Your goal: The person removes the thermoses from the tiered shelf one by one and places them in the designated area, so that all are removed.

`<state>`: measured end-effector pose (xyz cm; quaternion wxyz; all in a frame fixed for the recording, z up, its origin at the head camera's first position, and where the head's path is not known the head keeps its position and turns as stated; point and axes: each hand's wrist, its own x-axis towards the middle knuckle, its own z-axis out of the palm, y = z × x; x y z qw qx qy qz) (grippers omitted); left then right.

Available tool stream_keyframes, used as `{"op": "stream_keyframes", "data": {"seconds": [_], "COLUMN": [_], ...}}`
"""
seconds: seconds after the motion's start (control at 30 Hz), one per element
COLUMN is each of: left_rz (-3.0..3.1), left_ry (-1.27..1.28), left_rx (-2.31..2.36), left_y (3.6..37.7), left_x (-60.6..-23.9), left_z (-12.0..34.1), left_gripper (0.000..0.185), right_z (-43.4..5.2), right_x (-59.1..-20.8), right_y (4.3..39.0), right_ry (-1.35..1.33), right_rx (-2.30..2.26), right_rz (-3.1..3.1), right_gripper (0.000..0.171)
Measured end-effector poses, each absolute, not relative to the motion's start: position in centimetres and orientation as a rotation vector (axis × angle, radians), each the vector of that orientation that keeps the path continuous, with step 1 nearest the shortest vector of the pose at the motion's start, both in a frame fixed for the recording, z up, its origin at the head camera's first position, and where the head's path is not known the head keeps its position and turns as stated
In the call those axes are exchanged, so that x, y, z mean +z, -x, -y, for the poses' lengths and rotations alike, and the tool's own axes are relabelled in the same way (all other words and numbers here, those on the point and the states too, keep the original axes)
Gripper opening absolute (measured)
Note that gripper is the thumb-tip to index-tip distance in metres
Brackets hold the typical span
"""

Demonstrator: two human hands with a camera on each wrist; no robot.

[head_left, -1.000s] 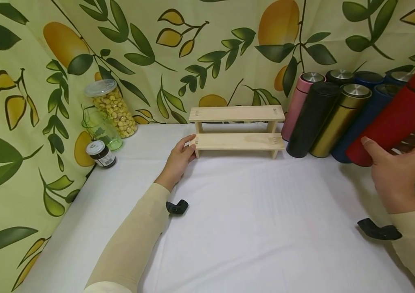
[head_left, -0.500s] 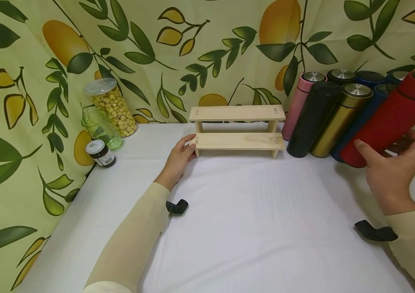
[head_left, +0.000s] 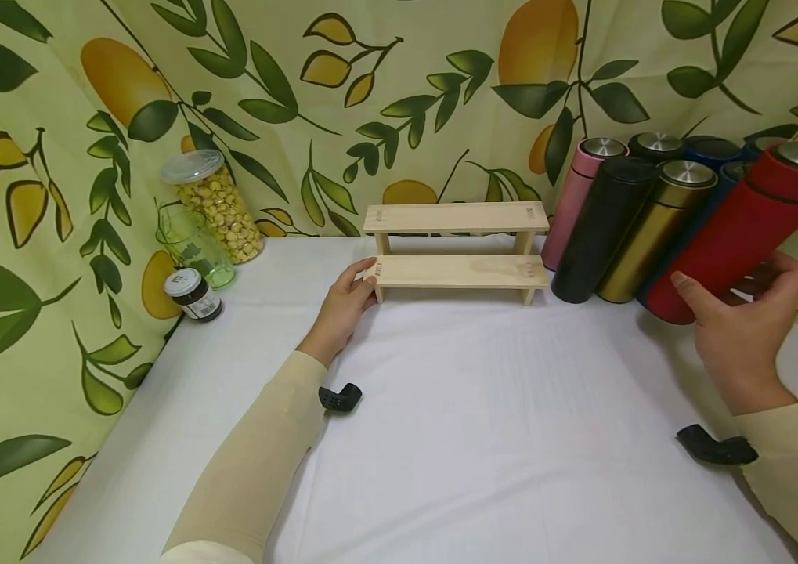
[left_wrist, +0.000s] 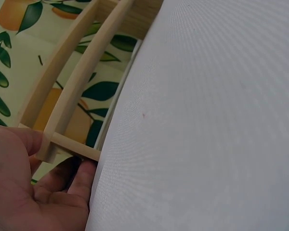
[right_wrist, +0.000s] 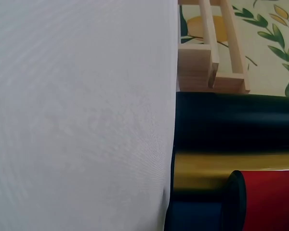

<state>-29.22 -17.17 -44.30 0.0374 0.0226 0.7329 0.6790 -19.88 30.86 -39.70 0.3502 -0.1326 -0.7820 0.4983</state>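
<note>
In the head view a red thermos bottle (head_left: 740, 227) with a steel-topped lid leans up and to the right, its base low over the white cloth. My right hand (head_left: 747, 337) grips its lower part, thumb on the near side and fingers behind. The right wrist view catches only the base end of that red thermos bottle (right_wrist: 272, 197). A two-tier wooden shelf (head_left: 458, 272) stands by the back wall. At its left end my left hand (head_left: 342, 309) holds the lower tier. The left wrist view puts the thumb at the board's corner and curled fingers beside the leg.
Right of the shelf stand a pink bottle (head_left: 575, 200), a black bottle (head_left: 599, 235), a gold bottle (head_left: 652, 235) and several others. At the left are a tall snack jar (head_left: 222, 211), a green-tinted glass jug (head_left: 194, 243) and a small dark jar (head_left: 194, 296).
The right hand has carried the red thermos bottle a little left, covering more of the blue bottle behind it. The left hand and the shelf have stayed put.
</note>
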Motion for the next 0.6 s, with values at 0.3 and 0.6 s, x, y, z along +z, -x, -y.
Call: {"op": "stream_keyframes", "data": {"seconds": [0.3,0.6], "left_rz": [-2.233,-2.239], "left_ry": [-0.062,-0.060], "left_rx": [2.099,2.110], "left_y": [29.2,29.2], "left_x": [-44.3,-44.4], "left_z": [17.0,17.0], "left_gripper": [0.046,0.046], "right_z": [-30.3,-31.0], "right_x": [-38.7,-35.8], "right_y": [19.2,18.6], "right_ry": [0.377,0.500], "right_rx": [1.300,1.245], "right_rz": [2.034,2.006], "right_gripper": [0.076,0.074]}}
